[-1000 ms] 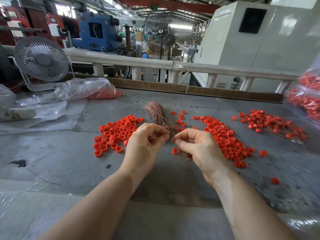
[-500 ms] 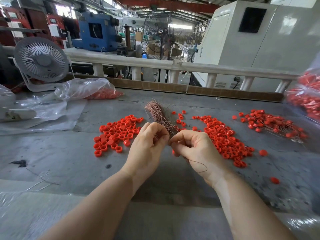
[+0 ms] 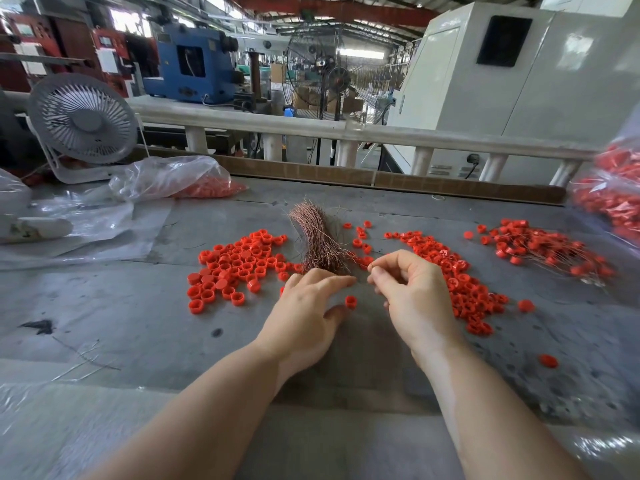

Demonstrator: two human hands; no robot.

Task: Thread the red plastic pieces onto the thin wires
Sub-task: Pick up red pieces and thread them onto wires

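Note:
A bundle of thin copper-coloured wires lies on the grey table, between two spreads of red plastic pieces, one on the left and one on the right. My left hand reaches forward with straight fingers; its fingertips are at the near end of the bundle. A single red piece lies just beyond its thumb. My right hand is curled, thumb and forefinger pinching a thin wire that barely shows.
Red pieces on wires are heaped at the far right, beside clear bags of red pieces. Another bag and a white desk fan stand at the back left. Loose red pieces lie at the near right.
My hands were pressed together, fingers curled over the wire. The left hand has let go, straightened its fingers and dropped toward the table; the right hand has shifted slightly right, still pinching.

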